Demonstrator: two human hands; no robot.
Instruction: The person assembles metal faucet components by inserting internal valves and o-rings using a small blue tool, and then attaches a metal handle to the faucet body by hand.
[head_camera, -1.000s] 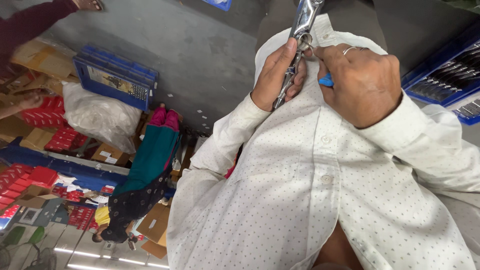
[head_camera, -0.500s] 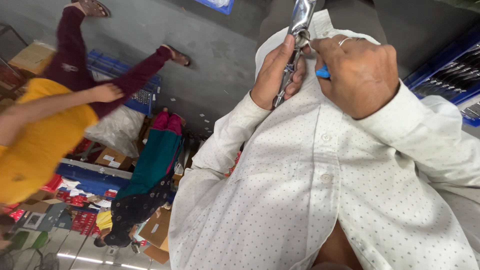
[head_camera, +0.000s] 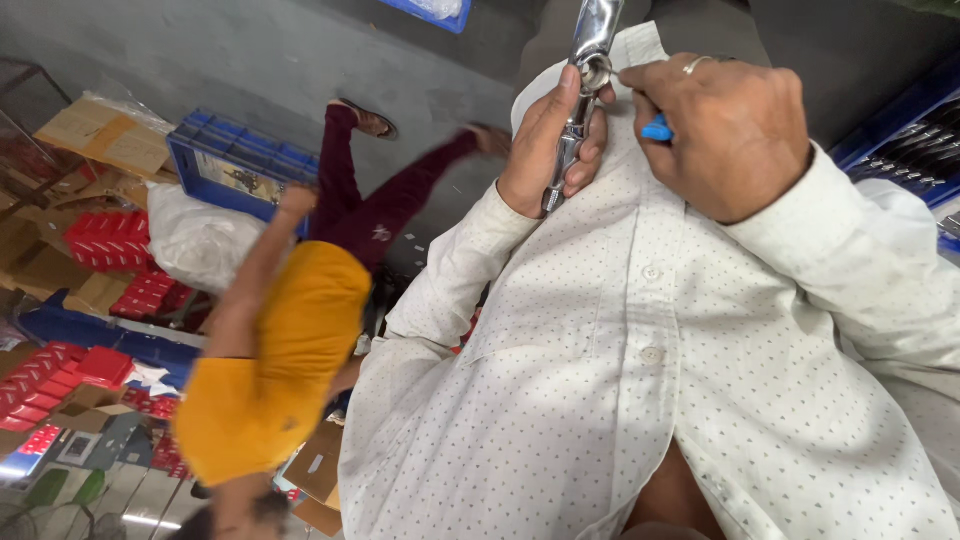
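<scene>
Lying on the floor far left: red boxes (head_camera: 100, 240), a blue crate (head_camera: 235, 165) and a white bag (head_camera: 195, 240). Stepping past them, all blurry, a person in a yellow top (head_camera: 280, 360). Wrapping tight around a shiny metal tool (head_camera: 580, 110) with the left hand (head_camera: 540, 150) and holding it upright in front of the white dotted shirt (head_camera: 620, 380), thumb near its round top. Pinching a small blue piece (head_camera: 656, 128) with the curled right hand (head_camera: 730, 135), just beside the tool.

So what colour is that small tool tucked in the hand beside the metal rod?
Bright blue tool, in the right hand, head view.
</scene>
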